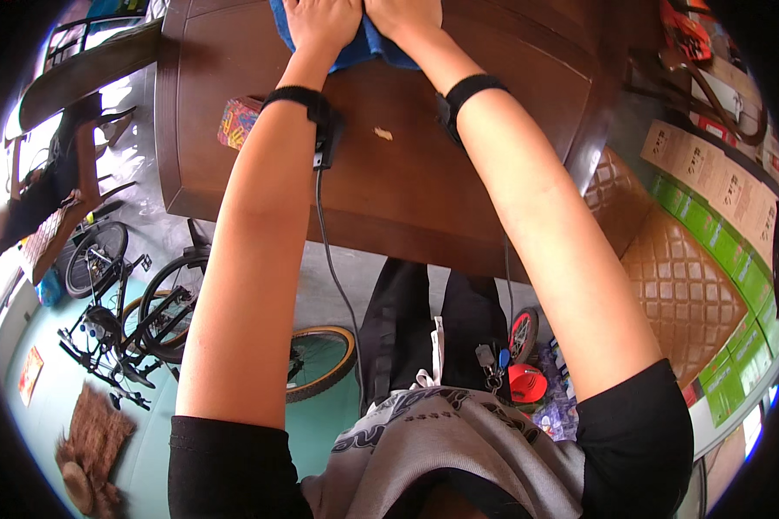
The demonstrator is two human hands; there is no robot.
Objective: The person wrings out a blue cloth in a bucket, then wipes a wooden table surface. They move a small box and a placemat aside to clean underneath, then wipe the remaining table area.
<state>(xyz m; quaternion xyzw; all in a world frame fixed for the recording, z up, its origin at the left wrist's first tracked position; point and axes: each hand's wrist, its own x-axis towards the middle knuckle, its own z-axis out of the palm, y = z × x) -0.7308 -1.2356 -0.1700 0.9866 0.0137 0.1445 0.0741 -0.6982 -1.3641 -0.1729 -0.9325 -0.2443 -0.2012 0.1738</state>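
Both hands rest on a blue cloth [357, 55] at the far part of a dark brown wooden table [402, 201], cut by the top edge of the view. My left hand [324, 23] lies on the cloth's left part. Close beside it, my right hand [408, 18] is on the right part. The fingers of both are mostly out of view, so their grip is hidden. Nearer to me lies a small pale scrap [383, 133] on the tabletop. A colourful patterned item [239, 122] sits left of it, partly behind my left forearm.
A black wrist strap with a cable [328, 240] hangs from my left arm. A brown quilted seat [681, 285] and green boxes [740, 350] stand at the right. Bicycles [130, 305] and a wooden chair [71, 130] are at the left. A red helmet-like object [526, 384] lies below.
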